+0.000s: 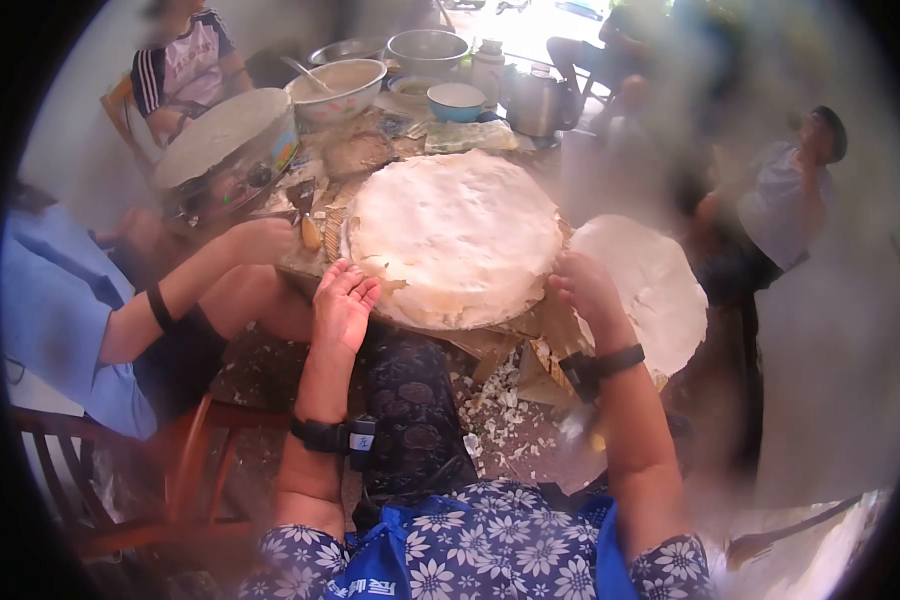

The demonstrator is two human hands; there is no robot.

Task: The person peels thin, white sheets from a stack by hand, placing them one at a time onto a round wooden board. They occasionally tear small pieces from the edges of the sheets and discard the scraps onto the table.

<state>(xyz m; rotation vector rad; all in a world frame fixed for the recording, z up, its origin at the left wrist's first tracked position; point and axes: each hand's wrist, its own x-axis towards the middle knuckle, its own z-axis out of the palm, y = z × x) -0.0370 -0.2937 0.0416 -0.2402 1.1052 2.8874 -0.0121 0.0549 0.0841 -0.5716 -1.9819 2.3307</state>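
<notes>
A large round white slab (455,235), like a thick disc of dough or cake, lies on a low table in front of me. My left hand (343,300) rests palm up at its near left edge, fingers apart, touching the rim. My right hand (582,285) grips the slab's right edge, fingers curled over it. A second round white disc (655,290) sits just right of my right hand, partly hidden by my wrist. Both wrists wear black bands.
A person in blue (70,320) sits at left, their hand (260,240) by the table. A tilted round lid (225,135), bowls (340,85) and a metal kettle (538,105) stand beyond. Other people sit around. White crumbs (500,410) litter the floor. A wooden chair (190,470) is near left.
</notes>
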